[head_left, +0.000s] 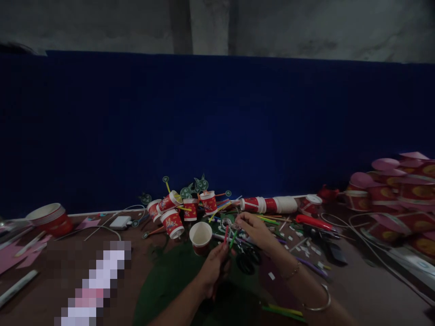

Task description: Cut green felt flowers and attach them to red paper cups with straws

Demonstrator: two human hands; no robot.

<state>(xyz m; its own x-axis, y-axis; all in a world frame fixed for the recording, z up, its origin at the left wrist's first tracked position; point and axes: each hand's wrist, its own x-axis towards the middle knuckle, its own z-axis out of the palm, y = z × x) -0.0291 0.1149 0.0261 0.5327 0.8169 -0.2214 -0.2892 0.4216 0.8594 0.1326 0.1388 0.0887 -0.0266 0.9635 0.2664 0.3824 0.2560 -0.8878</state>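
My left hand (215,267) is closed round thin straws, a pink straw (226,234) and a green straw (233,240), whose ends stick up above the fingers. Just to its right, my right hand (253,231) has thumb and fingers pinched together. Whatever lies between those fingertips is too small and dim to make out. Close by the fingertips is a clear, ring-shaped thing (227,222). A white-lined paper cup (200,235) stands upright beside my left hand. Black-handled scissors (245,263) lie below my right forearm.
Several red paper cups (172,224) with straws and green paper cutouts (202,184) stand or lie behind. Stacked cups (268,205) lie on their side. A red-handled tool (314,222), white paper bits and cables are to the right. More decorated cups (384,194) pile up far right.
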